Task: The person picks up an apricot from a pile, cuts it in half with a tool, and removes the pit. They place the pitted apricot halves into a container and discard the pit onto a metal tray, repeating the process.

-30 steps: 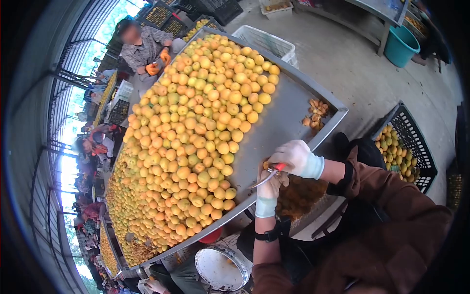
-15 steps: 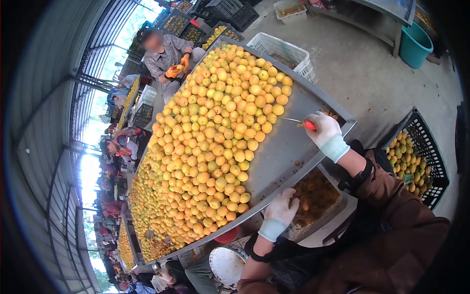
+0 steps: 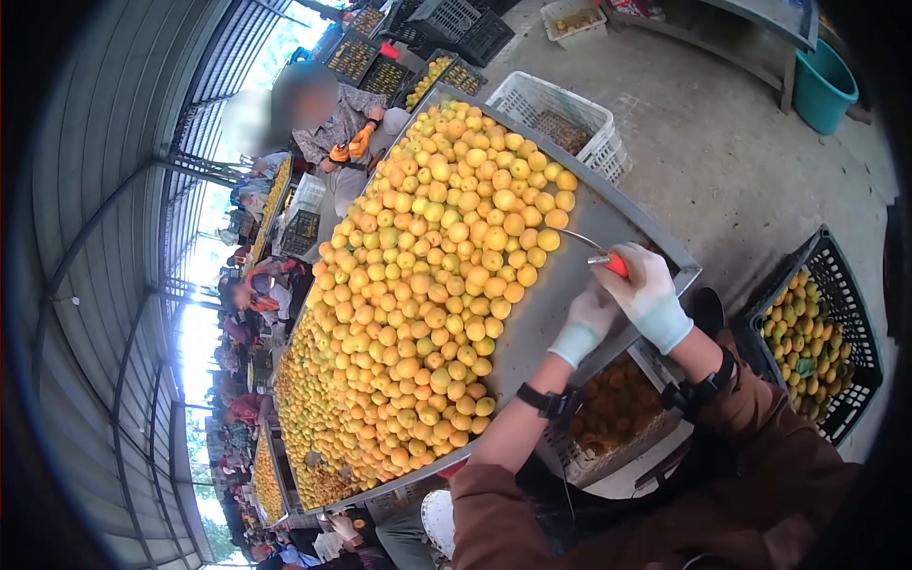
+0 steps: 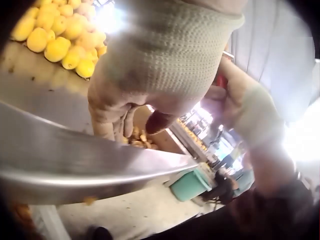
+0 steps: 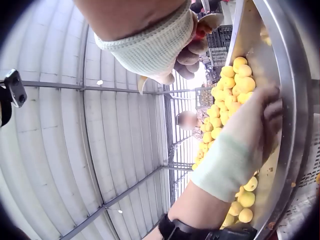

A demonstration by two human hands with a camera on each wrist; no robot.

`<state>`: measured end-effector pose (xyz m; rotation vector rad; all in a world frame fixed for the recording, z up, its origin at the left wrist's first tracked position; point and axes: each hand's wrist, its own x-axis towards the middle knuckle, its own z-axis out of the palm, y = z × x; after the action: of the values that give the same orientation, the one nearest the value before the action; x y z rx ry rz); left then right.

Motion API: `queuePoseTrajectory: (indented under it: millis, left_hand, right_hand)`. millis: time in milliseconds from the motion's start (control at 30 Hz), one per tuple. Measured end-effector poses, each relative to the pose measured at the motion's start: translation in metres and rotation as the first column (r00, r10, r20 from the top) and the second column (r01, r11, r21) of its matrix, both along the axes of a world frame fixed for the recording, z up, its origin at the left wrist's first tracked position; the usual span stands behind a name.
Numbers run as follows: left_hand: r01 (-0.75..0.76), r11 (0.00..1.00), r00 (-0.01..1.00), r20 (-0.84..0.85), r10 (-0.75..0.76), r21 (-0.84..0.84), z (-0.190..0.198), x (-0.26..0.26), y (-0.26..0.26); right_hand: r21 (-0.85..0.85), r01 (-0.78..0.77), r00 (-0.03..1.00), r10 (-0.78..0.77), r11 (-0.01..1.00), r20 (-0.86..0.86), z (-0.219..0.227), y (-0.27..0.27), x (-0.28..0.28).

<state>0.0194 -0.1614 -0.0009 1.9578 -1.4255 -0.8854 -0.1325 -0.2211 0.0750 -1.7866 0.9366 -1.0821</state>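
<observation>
In the head view my gloved right hand (image 3: 646, 280) grips the red handle of a knife (image 3: 616, 265). Its thin curved blade points toward a heap of apricots (image 3: 446, 275) on the metal table. My gloved left hand (image 3: 594, 318) is beside it, low over the near side of the table. The left wrist view shows this hand's fingers (image 4: 102, 120) pointing down inside the raised metal rim, thumb apart, beside small brownish-orange pieces (image 4: 140, 137). No fruit shows between them.
A tray of orange fruit pieces (image 3: 608, 404) is below the table edge. A black crate of fruit (image 3: 807, 342) stands right, a white crate (image 3: 560, 114) behind the table. Across the heap sits a person with orange gloves (image 3: 361, 142).
The hands, together over the table edge one second ago, parted; the left dropped beside the lower tray, then rose over the table beside the right. The right hand moved outward with the knife.
</observation>
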Motion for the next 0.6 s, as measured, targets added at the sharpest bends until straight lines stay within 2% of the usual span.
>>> queuePoseTrajectory:
  millis: [33,67,100,133,167,200,267,300,333,400,433,500,600]
  left_hand:
    - [-0.030,0.999,0.999,0.022,0.031,-0.031,0.011,0.007,-0.006]
    - [-0.095,0.995,0.972,0.212,0.097,-0.019,0.037,0.021,-0.013]
    - [-0.031,0.964,0.943,0.312,0.115,-0.263,0.018,0.066,-0.015]
    - [-0.165,0.959,0.928,0.293,0.230,-0.228,0.023,0.104,-0.018]
    - [-0.134,0.921,0.813,0.491,0.313,-0.365,0.040,0.135,-0.025]
    - [-0.297,0.911,0.647,0.642,0.412,-0.286,0.064,0.157,-0.032]
    - [-0.109,0.834,0.529,0.679,0.509,-0.541,0.069,0.231,-0.041]
    - [-0.093,0.854,0.429,0.754,0.498,-0.511,0.078,0.254,-0.044]
    - [-0.247,0.889,0.364,0.814,0.453,-0.385,0.090,0.267,-0.053]
    - [-0.219,0.929,0.265,0.899,0.349,-0.297,0.088,0.303,-0.063]
    - [-0.211,0.931,0.276,0.895,0.350,-0.299,0.084,0.315,-0.069]
    - [-0.344,0.934,0.142,0.978,0.152,-0.095,0.080,0.324,-0.082]
    - [-0.358,0.934,0.135,0.989,0.062,-0.009,0.082,0.323,-0.094]
  right_hand:
    - [-0.035,0.034,0.995,-0.031,0.999,0.095,0.001,0.001,0.000]
    - [-0.065,0.072,0.980,-0.058,0.995,0.190,0.001,0.003,0.000]
    - [-0.026,0.084,0.977,-0.077,0.996,0.199,0.004,0.005,0.001]
    - [-0.024,0.087,0.977,-0.080,0.996,0.199,0.004,0.005,0.001]
    - [0.041,0.019,0.989,-0.025,0.999,0.145,0.004,0.006,0.001]
    - [0.109,-0.045,0.995,0.035,0.993,0.093,0.001,0.008,0.002]
    - [0.142,-0.066,0.998,0.062,0.988,0.027,0.001,0.012,0.006]
    - [0.146,-0.062,0.998,0.061,0.987,0.011,0.004,0.013,0.008]
    - [0.149,-0.056,0.998,0.057,0.987,-0.006,0.005,0.014,0.010]
    - [0.207,-0.073,0.997,0.077,0.976,-0.015,0.004,0.014,0.016]
    - [0.270,-0.099,0.994,0.108,0.958,-0.018,0.004,0.014,0.018]
    - [0.304,-0.088,0.994,0.105,0.949,-0.042,0.004,0.018,0.024]
    - [0.397,-0.104,0.985,0.149,0.912,-0.083,0.005,0.019,0.026]
